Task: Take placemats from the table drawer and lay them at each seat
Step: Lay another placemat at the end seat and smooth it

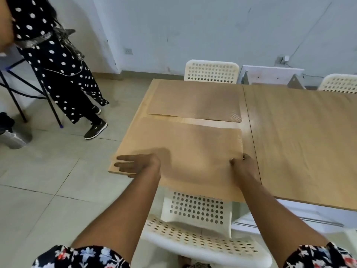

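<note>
laying step: the near placemat (193,151) lies at the surface's (299,142) near left corner; right hand (244,166) pinches its right edge, left hand (135,164) flat, open. next: square it, release.

Soft even daylight, faint shadow under left hand (138,165), motion blur, wide-angle edge bending

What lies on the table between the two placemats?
Nothing: in the head view, only a narrow bare strip of table separates the far placemat from the near placemat, which the left hand and right hand touch.
</note>
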